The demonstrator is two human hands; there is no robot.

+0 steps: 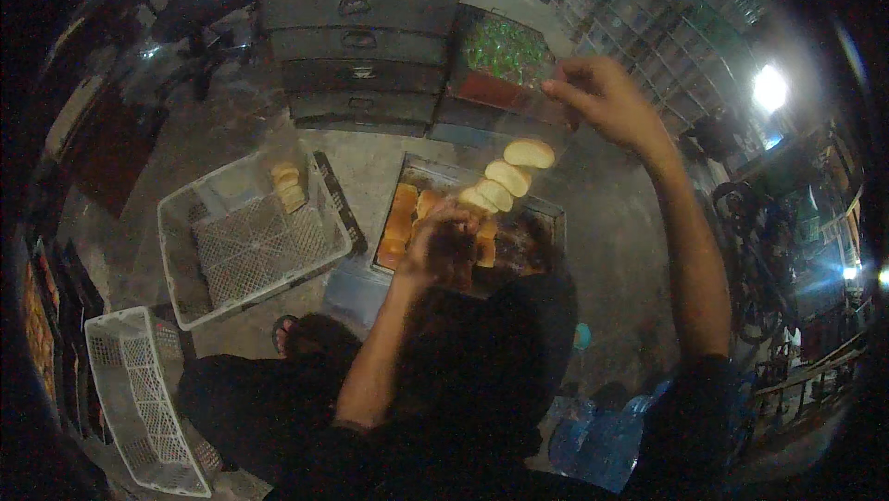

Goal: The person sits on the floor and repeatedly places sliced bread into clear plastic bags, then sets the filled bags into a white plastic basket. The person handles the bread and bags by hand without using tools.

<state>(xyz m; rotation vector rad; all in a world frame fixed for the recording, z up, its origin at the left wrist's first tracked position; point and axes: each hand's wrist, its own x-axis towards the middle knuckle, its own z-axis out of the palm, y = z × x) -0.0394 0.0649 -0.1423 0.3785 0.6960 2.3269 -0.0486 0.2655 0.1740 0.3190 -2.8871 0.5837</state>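
Note:
My left hand [444, 227] is closed around the near end of a row of pale bread slices [507, 178], which fans out up and to the right. Below it lies a metal baking tray [555, 213] holding browned bread rolls [398, 223]. Raised at the upper right is my right hand [597, 98], fingers bent and thumb extended; whether a thin item sits between its fingertips cannot be told. Left of the tray, a white plastic crate [257, 251] has a short row of bread slices [288, 187] in its far right corner.
A second white crate [149, 397] stands at lower left beside stacked trays [62, 334]. Grey drawers [358, 56] and a box with green contents [503, 49] stand beyond. Blue plastic [597, 445] lies at lower right, and a bright lamp [769, 88] shines at right.

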